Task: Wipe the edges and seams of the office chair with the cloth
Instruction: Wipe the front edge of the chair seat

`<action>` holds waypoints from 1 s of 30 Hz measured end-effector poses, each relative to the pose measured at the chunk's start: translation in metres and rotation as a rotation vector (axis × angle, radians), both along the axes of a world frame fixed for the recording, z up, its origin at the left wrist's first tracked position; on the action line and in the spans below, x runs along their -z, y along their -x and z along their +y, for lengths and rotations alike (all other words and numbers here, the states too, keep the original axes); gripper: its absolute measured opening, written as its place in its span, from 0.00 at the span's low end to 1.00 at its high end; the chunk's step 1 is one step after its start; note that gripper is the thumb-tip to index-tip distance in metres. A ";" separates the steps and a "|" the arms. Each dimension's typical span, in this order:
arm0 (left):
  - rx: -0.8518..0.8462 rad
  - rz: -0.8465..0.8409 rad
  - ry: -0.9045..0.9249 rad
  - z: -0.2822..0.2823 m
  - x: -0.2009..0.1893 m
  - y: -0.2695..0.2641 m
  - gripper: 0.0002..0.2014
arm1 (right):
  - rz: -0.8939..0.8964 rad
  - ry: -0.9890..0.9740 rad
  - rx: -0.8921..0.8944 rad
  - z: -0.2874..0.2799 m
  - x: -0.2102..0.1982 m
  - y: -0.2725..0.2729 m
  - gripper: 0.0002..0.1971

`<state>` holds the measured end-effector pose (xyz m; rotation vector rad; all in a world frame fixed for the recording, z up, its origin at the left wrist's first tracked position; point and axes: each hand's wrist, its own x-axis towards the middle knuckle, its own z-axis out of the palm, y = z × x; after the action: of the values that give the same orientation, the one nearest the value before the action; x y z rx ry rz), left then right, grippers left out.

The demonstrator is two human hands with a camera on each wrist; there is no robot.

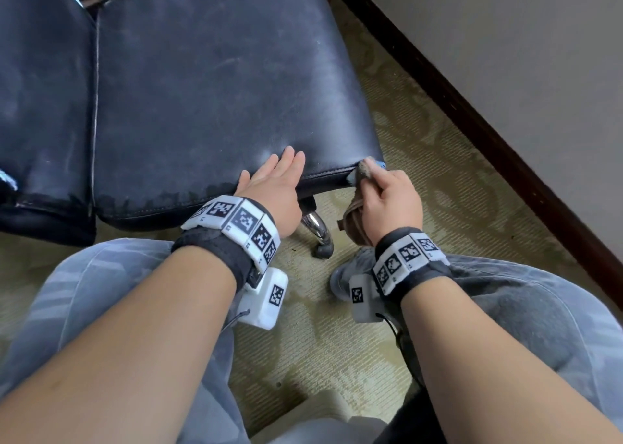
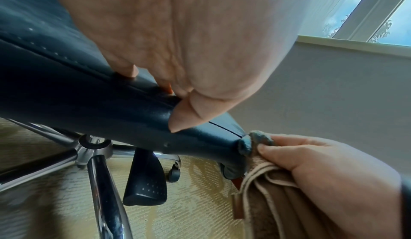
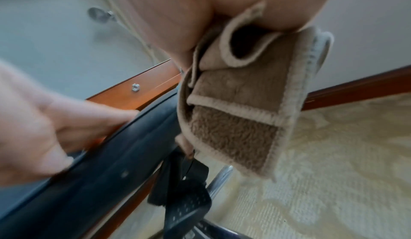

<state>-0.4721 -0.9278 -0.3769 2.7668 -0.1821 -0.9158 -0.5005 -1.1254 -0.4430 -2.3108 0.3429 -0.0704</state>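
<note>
The office chair's black leather seat fills the upper middle of the head view. My left hand rests on its front edge, fingers straight on top and the thumb down against the front face by the seam. My right hand grips a folded brown cloth and presses it onto the seat's front right corner, where the seam ends. The cloth hangs in folds below that hand, right beside the seat edge. The right fingertips are hidden behind the cloth.
Under the seat stand a chrome base leg with a caster and a black lever. A second black cushion adjoins on the left. A wall with dark skirting runs along the right. Patterned carpet; my knees are below.
</note>
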 end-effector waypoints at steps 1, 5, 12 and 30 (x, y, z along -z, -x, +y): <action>-0.001 0.001 -0.005 0.000 0.000 0.001 0.47 | 0.010 -0.032 0.044 -0.008 -0.001 0.000 0.17; -0.025 -0.066 -0.014 -0.007 -0.005 0.002 0.40 | -0.056 -0.282 0.372 -0.045 -0.002 0.006 0.23; 0.046 -0.254 0.165 -0.050 -0.005 -0.013 0.38 | 0.066 -0.278 0.496 -0.067 0.010 0.024 0.20; 0.179 -0.085 0.045 -0.026 0.006 0.002 0.48 | -0.004 -0.300 0.155 -0.006 -0.016 0.016 0.17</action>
<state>-0.4740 -0.9537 -0.3827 2.7840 -0.4649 -0.8235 -0.5160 -1.1318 -0.4271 -1.9852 0.4956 -0.0940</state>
